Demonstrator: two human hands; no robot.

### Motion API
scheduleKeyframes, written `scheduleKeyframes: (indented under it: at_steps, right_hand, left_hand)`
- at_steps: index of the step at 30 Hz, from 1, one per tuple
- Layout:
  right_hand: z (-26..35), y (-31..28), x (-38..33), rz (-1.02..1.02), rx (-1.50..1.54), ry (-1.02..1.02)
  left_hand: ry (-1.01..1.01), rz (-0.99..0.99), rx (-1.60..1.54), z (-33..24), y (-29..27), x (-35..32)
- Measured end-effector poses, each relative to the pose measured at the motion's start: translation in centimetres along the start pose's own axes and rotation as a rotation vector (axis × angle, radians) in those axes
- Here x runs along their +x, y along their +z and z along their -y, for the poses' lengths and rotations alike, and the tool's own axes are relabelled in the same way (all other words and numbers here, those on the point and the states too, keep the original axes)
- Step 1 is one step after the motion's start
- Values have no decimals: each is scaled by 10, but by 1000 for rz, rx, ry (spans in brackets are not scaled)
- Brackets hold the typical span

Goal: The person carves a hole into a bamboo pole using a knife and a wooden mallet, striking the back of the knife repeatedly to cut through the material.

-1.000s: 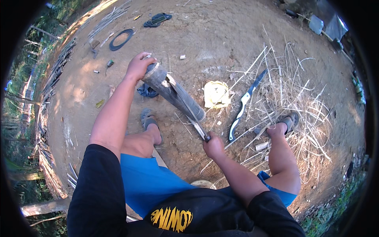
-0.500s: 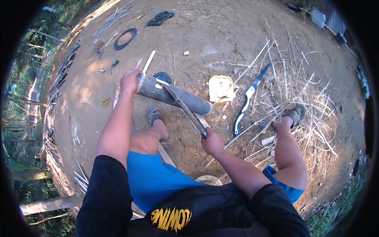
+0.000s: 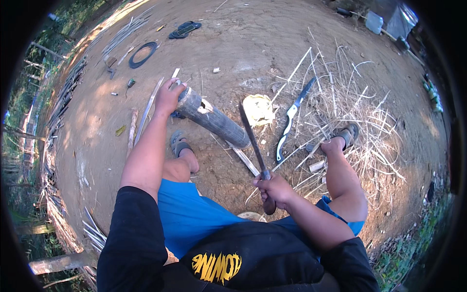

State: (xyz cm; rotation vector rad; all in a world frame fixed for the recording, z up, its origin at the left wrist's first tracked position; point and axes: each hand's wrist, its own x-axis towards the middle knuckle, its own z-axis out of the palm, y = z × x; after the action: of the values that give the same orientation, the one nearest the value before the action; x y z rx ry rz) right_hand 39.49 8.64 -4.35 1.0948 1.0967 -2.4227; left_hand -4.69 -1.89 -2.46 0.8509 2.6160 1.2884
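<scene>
Before open ground, the left hand grips 1 log by its end, the right hand 1 knife, 1 saw nearby.

Brown dirt ground — sunlight patches — green foliage along left.

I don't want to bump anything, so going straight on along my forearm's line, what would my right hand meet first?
Your right hand would probably meet the pale strip first; depth is unclear, so it may pass above it.

Jagged yellow lettering across the front of the black shirt
</scene>
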Motion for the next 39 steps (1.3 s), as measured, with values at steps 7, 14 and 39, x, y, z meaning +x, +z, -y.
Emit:
scheduleKeyframes:
  at_steps: [7,14,39]
  right_hand:
    - [-1,-4,1,-155,254,2]
    - [-1,-12,-42,-137,266,-101]
    - [-20,-1,-16,-61,249,-21]
  left_hand:
    - [155,113,30,-46,-1,-27]
    - [250,159,95,-47,-7,-47]
    - [-198,184,-168,25,-78,-131]
